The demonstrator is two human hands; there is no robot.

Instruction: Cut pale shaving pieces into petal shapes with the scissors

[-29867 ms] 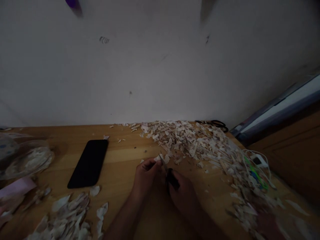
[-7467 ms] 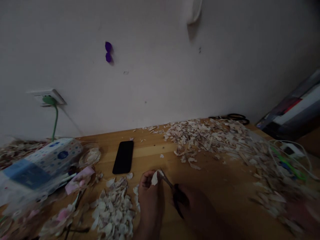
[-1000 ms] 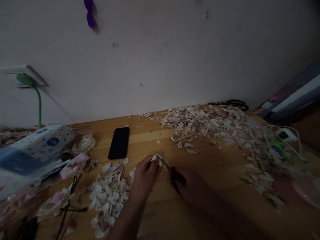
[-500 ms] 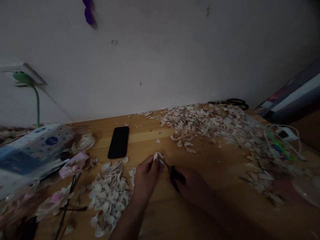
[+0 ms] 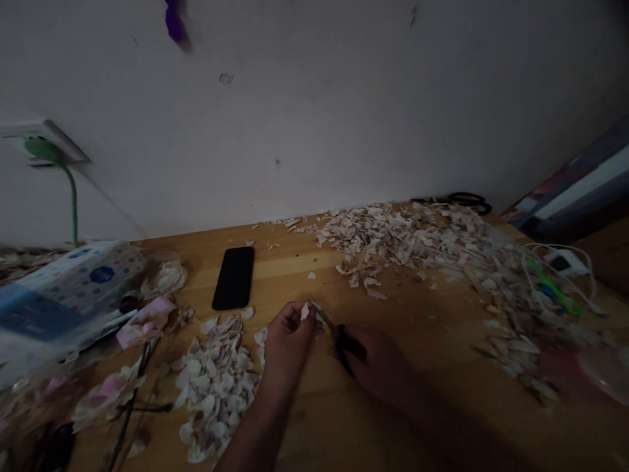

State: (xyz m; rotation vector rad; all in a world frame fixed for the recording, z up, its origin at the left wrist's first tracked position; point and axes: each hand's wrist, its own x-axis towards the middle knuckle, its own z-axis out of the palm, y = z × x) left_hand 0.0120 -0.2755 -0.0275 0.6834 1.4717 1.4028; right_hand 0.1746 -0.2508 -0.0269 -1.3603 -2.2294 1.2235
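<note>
Between the thumb and fingers of my left hand (image 5: 289,334) is a small pale petal-like piece (image 5: 305,311). My right hand (image 5: 376,360) grips a pair of scissors (image 5: 348,349) by its dark handles, and the blades reach left to the piece at my left fingertips. Left of my left forearm lies a pile of rounded pale petal-like pieces (image 5: 221,387). Farther back on the right spreads a wide heap of thin pale scraps (image 5: 393,236). What the pieces are made of I cannot tell.
A black phone (image 5: 234,278) lies on the wooden table (image 5: 289,262). At left are a dotted tissue pack (image 5: 98,275) and artificial flowers (image 5: 111,387) with dark stems. A second pair of scissors (image 5: 469,200) is by the wall. White cable (image 5: 592,282) coils at right.
The scissor blades have shifted slightly against the piece, and less of the piece shows above my left fingertips. Both hands stay in nearly the same place.
</note>
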